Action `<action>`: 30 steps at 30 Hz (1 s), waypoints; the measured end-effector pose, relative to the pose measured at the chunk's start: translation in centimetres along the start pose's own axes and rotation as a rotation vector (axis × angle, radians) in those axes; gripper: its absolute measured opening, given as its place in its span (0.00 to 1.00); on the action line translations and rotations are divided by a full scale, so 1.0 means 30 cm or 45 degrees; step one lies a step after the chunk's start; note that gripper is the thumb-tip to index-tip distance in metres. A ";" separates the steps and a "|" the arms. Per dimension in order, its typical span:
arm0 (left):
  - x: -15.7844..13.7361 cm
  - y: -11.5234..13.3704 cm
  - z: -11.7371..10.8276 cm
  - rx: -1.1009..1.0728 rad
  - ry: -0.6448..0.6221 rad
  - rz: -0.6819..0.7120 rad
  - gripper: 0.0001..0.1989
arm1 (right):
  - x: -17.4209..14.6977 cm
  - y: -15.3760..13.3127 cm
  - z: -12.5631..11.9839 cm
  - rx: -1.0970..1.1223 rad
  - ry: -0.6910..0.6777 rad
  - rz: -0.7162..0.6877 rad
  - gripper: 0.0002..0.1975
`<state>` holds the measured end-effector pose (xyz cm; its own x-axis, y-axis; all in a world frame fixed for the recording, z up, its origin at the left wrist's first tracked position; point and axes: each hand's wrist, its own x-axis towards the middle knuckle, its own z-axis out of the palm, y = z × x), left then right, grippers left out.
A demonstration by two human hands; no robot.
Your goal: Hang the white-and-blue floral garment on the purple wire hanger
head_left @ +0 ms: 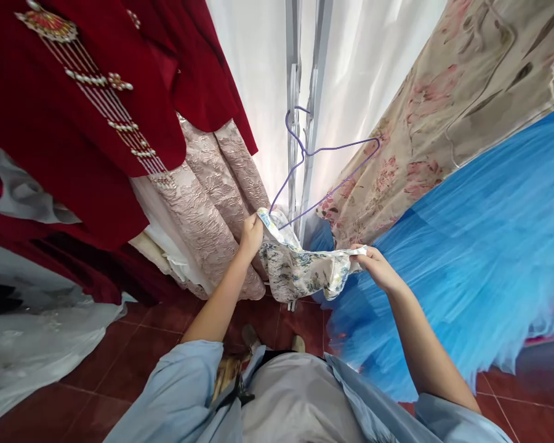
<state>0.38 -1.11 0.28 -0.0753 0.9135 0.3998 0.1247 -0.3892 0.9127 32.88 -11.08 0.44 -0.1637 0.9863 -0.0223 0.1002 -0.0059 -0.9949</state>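
Narrow gap lying open ahead at the white curtain [253, 74]; red jacket [74, 123] crowding left, blue tulle skirt [480, 246] crowding right; wire hanger [323, 166] hanging mid-gap.

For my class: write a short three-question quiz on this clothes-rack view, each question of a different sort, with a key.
1. True or false: the purple wire hanger hangs on the pale upright pole.
2. Multiple choice: what does the left hand grip? A) the red beaded jacket B) one end of the small floral garment C) the blue tulle skirt
3. Fill in: the right hand pinches the other end of the floral garment, in front of a skirt of ____ tulle.

Key
1. True; its hook sits on the pole.
2. B; the red beaded jacket hangs untouched at upper left.
3. Blue.
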 end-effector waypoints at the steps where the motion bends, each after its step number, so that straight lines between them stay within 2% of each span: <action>1: -0.011 0.017 0.004 0.042 0.013 0.010 0.19 | -0.004 -0.001 -0.007 0.006 -0.011 0.001 0.07; 5: -0.031 0.091 0.030 0.270 0.133 0.023 0.19 | -0.023 -0.013 -0.020 0.048 -0.086 -0.011 0.06; 7: -0.034 0.116 0.056 0.300 0.122 0.021 0.18 | -0.029 -0.013 -0.011 0.049 -0.106 -0.005 0.07; 12: -0.032 0.118 0.102 0.041 0.000 -0.084 0.17 | -0.035 0.011 0.016 0.059 -0.142 0.049 0.10; 14: -0.018 0.110 0.071 -0.051 0.047 -0.119 0.15 | -0.038 0.019 0.003 0.040 -0.118 0.045 0.11; 16: 0.005 0.108 0.006 -0.097 0.096 -0.120 0.12 | -0.039 0.021 -0.030 -0.012 -0.084 0.032 0.12; 19: 0.046 0.125 -0.110 -0.086 -0.018 -0.197 0.16 | -0.023 0.013 -0.106 -0.105 -0.028 0.021 0.15; 22: 0.077 0.149 -0.185 0.012 -0.154 -0.243 0.23 | 0.030 -0.021 -0.193 -0.126 0.093 -0.031 0.17; 26: 0.101 0.160 -0.204 0.122 -0.191 -0.094 0.20 | 0.172 -0.120 -0.284 -0.031 0.311 -0.290 0.17; 30: 0.125 0.157 -0.204 0.151 -0.234 0.044 0.22 | 0.366 -0.231 -0.317 -0.032 0.424 -0.508 0.13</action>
<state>-5.38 -0.26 6.60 0.1115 0.9102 0.3988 0.2407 -0.4141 0.8778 39.72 1.36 8.01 0.1267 0.9100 0.3947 0.1180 0.3813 -0.9169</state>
